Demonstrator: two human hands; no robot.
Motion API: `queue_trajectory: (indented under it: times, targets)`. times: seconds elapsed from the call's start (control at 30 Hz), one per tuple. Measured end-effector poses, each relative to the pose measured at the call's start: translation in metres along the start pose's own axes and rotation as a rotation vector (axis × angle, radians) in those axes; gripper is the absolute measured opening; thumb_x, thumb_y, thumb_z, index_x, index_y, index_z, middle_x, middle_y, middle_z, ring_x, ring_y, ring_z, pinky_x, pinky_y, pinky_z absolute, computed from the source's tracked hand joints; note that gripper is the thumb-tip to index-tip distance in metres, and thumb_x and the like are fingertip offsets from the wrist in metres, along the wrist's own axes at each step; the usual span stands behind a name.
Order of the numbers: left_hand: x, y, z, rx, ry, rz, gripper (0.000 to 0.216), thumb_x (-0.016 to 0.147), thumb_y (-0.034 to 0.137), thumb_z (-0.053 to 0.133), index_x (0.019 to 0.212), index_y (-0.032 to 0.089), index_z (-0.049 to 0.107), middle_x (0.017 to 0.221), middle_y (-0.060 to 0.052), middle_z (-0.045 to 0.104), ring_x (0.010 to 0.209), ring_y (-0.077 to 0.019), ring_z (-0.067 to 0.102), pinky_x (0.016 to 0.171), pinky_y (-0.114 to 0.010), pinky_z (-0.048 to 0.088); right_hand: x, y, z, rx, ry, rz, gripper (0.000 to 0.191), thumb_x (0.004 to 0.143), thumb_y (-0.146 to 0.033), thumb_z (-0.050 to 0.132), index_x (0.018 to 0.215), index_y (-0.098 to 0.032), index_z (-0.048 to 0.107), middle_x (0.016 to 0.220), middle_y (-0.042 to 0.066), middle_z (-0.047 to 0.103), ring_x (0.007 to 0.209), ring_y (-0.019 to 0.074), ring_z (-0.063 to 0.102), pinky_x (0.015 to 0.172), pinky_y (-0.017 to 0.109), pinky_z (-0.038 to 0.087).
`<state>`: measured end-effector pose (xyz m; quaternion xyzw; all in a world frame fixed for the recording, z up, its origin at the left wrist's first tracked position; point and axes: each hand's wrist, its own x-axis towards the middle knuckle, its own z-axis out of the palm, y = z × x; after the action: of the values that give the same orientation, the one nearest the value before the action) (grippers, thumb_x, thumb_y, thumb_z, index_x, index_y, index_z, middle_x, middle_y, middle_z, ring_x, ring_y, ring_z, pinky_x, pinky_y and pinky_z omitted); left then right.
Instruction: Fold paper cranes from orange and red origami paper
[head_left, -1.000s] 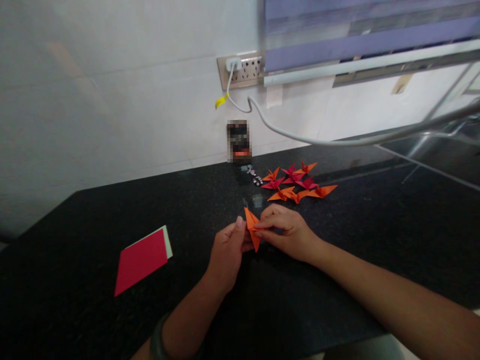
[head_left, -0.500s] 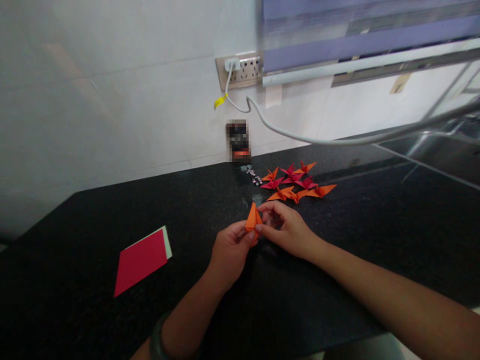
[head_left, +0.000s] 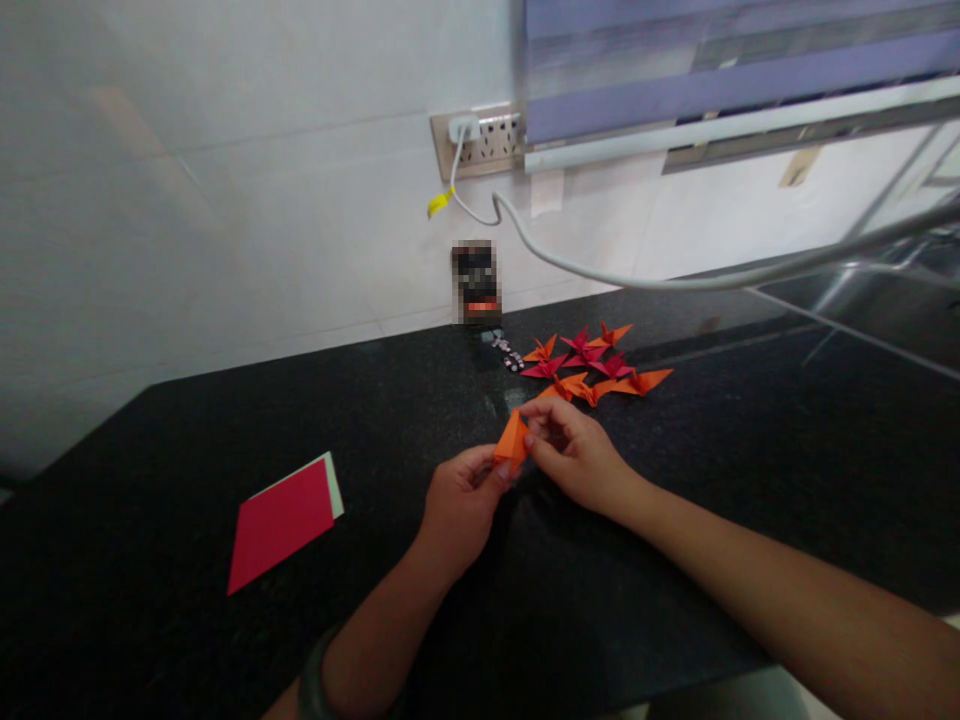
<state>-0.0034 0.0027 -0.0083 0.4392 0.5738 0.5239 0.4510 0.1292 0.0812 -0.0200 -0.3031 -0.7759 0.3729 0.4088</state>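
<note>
At the left, a red paper sheet (head_left: 281,530) lies flat on the black countertop (head_left: 390,400), with a pale green paper sheet (head_left: 337,488) showing past its far and right edges; neither shows a crease, so folding these looks not yet begun. To their right, the left hand (head_left: 459,512) grips the near, broader end of an orange origami piece (head_left: 511,442) between thumb and fingers. The piece is held just above the counter, between the two hands, its narrow tip pointing away from the person toward the wall and leaning a little right; its long axis runs the same way. It seems partway folded: a pointed form is made, but no spread wings or bent head show. The right hand (head_left: 576,455) pinches its right edge with thumb and forefinger, the other fingers curled. Just beyond, a cluster of orange and red origami cranes (head_left: 643,383), wings spread, appears finished.
</note>
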Motion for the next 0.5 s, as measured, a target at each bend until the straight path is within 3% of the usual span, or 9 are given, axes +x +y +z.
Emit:
queue_trajectory:
  times: [0.13, 0.37, 0.5]
  targets:
    - [-0.0003, 0.0002, 0.0002, 0.020, 0.004, 0.001, 0.017, 0.072, 0.021, 0.059, 0.085, 0.016, 0.067, 0.078, -0.004, 0.070, 0.074, -0.0166, 0.063, 0.068, -0.027, 0.047, 0.0005, 0.0016, 0.0001, -0.007, 0.018, -0.029, 0.029, 0.076, -0.013, 0.052, 0.105, -0.019, 0.050, 0.071, -0.001, 0.052, 0.059, 0.0093, 0.049, 0.053, 0.022, 0.042]
    - [0.0006, -0.0036, -0.0030, 0.124, -0.016, 0.030, 0.016, 0.073, 0.023, 0.057, 0.085, 0.017, 0.068, 0.074, -0.003, 0.068, 0.069, -0.0163, 0.061, 0.064, -0.027, 0.045, 0.0037, -0.0005, -0.0026, -0.082, 0.095, -0.073, 0.008, 0.079, -0.017, 0.052, 0.085, -0.018, 0.056, 0.070, 0.001, 0.055, 0.061, 0.0116, 0.051, 0.055, 0.024, 0.042]
    - [0.0016, -0.0069, -0.0045, 0.188, -0.020, 0.054, 0.016, 0.075, 0.023, 0.055, 0.084, 0.017, 0.067, 0.073, -0.003, 0.067, 0.068, -0.0165, 0.061, 0.063, -0.026, 0.044, 0.0069, -0.0024, -0.0077, -0.163, 0.077, -0.136, 0.007, 0.079, -0.012, 0.049, 0.077, -0.018, 0.053, 0.070, 0.002, 0.055, 0.066, 0.0136, 0.051, 0.060, 0.026, 0.041]
